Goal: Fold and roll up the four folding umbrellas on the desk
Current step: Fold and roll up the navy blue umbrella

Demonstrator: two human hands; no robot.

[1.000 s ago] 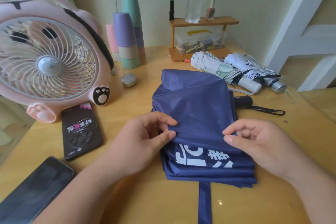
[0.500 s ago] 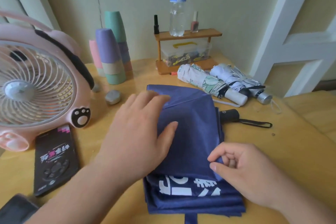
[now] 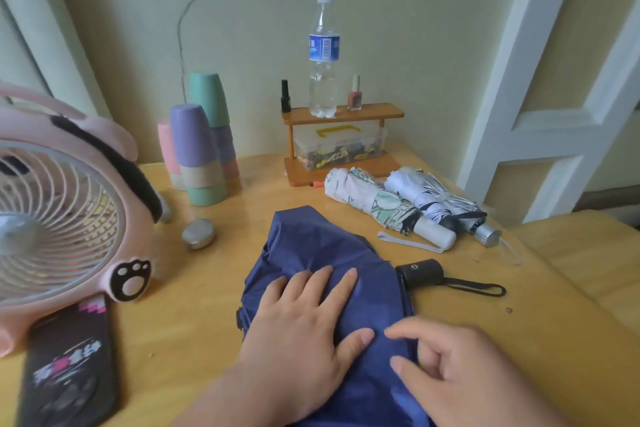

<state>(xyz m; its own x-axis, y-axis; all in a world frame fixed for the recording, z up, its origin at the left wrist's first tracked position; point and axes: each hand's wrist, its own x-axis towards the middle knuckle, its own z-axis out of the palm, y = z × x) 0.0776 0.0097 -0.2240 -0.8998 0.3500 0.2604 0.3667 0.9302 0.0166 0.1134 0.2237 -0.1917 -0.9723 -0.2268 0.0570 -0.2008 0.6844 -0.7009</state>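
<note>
With your left hand flat on the soft, slippery navy umbrella and your curled right hand showing no clear grip, pinch the fabric along its stiff ribs.

Three umbrellas show on the one tabletop: a navy umbrella, a floral umbrella and a white striped umbrella. Two hands are in view, the left hand and the right hand. Upturned cups make three stacks: a front stack of three, a taller back stack of at least four, and a pink stack too hidden to count. There is one water bottle and two nail polish bottles, a black polish bottle and a pink polish bottle. One each: wooden rack, clear box, pink fan, dark phone, round tin.
</note>
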